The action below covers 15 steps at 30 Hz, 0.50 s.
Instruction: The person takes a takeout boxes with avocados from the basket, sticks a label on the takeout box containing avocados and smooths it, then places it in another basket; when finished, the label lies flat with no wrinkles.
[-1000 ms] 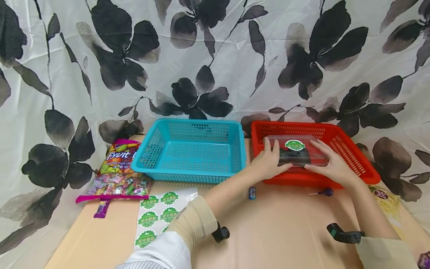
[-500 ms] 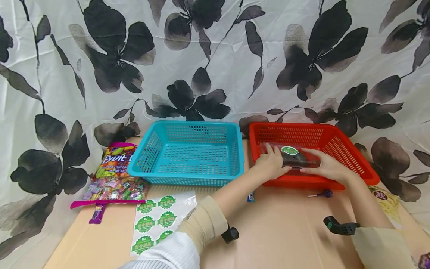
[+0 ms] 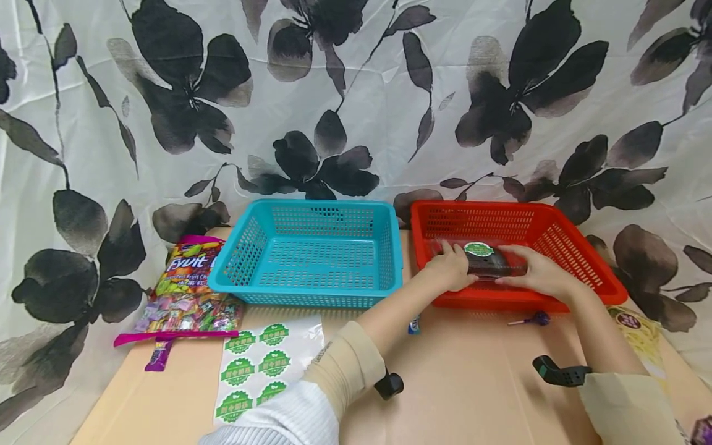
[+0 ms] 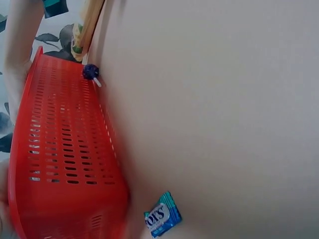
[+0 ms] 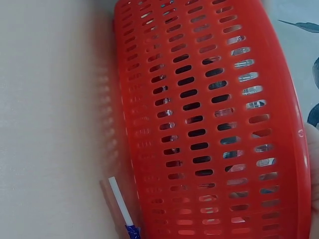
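Note:
A clear plastic box (image 3: 497, 264) with dark contents and a green-and-white round sticker on its lid lies inside the red basket (image 3: 500, 301). My left hand (image 3: 448, 269) grips its left end, and my right hand (image 3: 538, 271) holds the right end, thumb on the near side. In the left wrist view, the red basket (image 4: 70, 149) hides most of the left hand. Through the slots of the basket (image 5: 199, 119) in the right wrist view, dark and shiny bits show, while only a sliver of the right hand (image 5: 314, 174) appears.
A blue basket (image 3: 322, 253) stands left of the red one. Farther left are a fruit candy bag (image 3: 191, 290), a small purple packet (image 3: 159, 355) and a sticker sheet (image 3: 269, 364). In front lie a blue wrapped candy (image 4: 163, 215) and a lollipop (image 3: 538, 318). A yellow packet (image 3: 639, 334) is at right.
Both hands have lowered the plastic box deeper into the red basket. Over the last half second, hands and box have barely shifted. The head view has turned slightly.

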Each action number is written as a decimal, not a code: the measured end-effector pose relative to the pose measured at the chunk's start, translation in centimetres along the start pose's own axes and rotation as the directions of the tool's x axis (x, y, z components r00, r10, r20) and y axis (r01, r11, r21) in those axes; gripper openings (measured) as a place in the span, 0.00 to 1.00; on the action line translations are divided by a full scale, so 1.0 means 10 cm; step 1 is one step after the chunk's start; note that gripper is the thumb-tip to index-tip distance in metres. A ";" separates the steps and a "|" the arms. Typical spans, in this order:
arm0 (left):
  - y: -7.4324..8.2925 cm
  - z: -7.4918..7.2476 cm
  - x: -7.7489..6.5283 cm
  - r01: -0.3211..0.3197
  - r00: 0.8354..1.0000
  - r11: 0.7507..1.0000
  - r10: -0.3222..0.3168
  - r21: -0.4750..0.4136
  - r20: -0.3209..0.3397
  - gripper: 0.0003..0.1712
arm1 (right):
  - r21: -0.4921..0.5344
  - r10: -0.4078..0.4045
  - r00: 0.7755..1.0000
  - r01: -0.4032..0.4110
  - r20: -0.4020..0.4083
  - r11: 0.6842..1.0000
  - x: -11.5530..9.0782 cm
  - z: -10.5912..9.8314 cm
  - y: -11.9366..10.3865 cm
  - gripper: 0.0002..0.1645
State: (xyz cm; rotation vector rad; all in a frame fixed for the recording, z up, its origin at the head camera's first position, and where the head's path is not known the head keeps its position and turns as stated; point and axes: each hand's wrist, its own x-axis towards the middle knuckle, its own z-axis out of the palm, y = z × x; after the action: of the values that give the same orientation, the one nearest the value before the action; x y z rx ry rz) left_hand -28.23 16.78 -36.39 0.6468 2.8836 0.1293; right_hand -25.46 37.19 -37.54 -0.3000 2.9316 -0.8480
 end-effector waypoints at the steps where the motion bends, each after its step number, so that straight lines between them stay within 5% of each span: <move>1: 0.00 0.00 0.01 -0.002 1.000 1.000 0.002 -0.012 0.006 0.46 | -0.004 -0.003 1.000 0.003 -0.003 1.000 0.00 0.00 0.00 0.50; 15: 0.02 0.00 0.03 0.025 0.999 0.999 -0.023 -0.045 0.049 0.44 | 0.025 0.003 1.000 -0.004 0.020 1.000 0.00 0.00 0.05 0.49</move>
State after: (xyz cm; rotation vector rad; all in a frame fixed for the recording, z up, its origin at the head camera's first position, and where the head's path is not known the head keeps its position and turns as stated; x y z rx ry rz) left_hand -28.37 17.09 -36.41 0.5987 2.8322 0.1726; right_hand -25.51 37.61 -37.86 -0.3002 2.8999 -0.8747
